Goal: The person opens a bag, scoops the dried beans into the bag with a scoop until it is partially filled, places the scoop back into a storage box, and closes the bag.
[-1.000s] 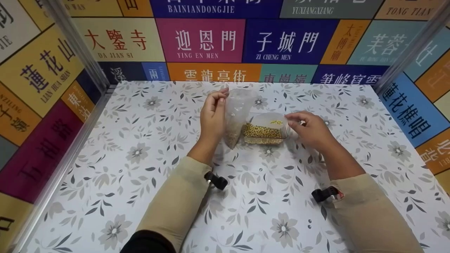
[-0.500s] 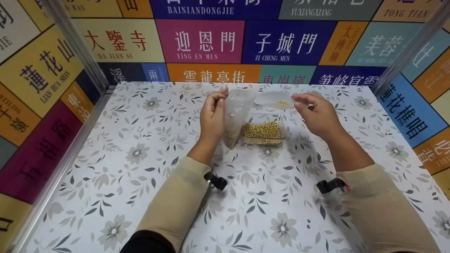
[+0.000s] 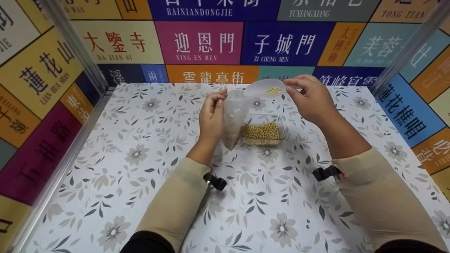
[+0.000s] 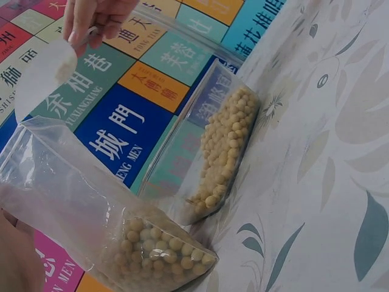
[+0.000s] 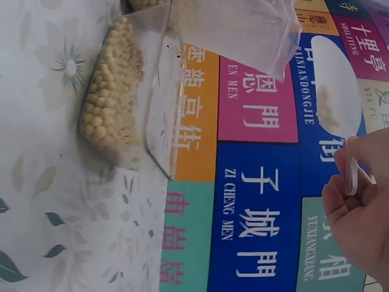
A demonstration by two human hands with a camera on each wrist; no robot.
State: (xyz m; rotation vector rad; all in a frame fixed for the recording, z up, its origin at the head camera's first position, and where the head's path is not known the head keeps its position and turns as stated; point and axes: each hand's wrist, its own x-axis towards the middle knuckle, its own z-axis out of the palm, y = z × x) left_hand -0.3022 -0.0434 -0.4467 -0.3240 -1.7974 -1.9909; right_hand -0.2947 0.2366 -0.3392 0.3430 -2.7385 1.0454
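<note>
In the head view, my left hand [image 3: 211,117] holds a clear plastic bag [image 3: 236,109] upright by its side, with soybeans [image 4: 158,252] gathered at the bottom. My right hand [image 3: 312,100] pinches the handle of a translucent white scoop [image 3: 258,88], raised near the bag's mouth. A few yellow soybeans [image 3: 273,90] lie in the scoop, close to its handle. Below it, a clear rectangular container [image 3: 282,130] stands on the table just right of the bag. Soybeans [image 3: 262,130] partly fill that container.
A white table covering [image 3: 256,200] with a grey floral print lies under everything. Colourful panels [image 3: 200,42] printed with characters rise behind the table and along both sides. Wrist cameras [image 3: 215,181] are strapped over the beige sleeves.
My right hand has lifted the scoop with its few soybeans out of the container, then up and leftward toward the bag's mouth. The left hand and bag have stayed nearly still.
</note>
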